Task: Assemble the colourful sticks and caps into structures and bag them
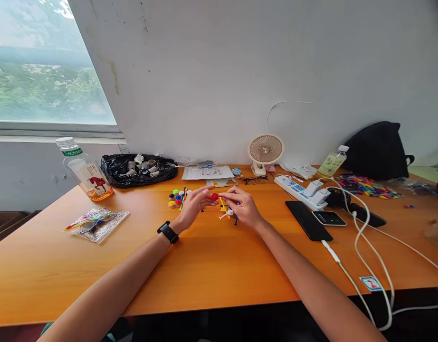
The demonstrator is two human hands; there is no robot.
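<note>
The left hand [192, 207] and the right hand [243, 207] come together above the middle of the worktop [201, 266], with a small red piece [214, 196] between their fingertips. The left hand holds the red piece in its fingers; the right hand's fingers are drawn narrow at the piece's right edge, though whether they grip it or the yellow stick [222, 204] just below cannot be told. A black watch [168, 232] circles the left wrist. Beneath the right hand lie loose sticks, among them a white stick [226, 214] and a blue stick [236, 220]. Just beside the left hand, on its left, sits a cluster of coloured round pieces [178, 197]. Well apart on the left are a clear plastic bag [114, 219] and a bottle [94, 183]; on the right, a black phone [308, 221] lies near a white power strip [293, 189].
</note>
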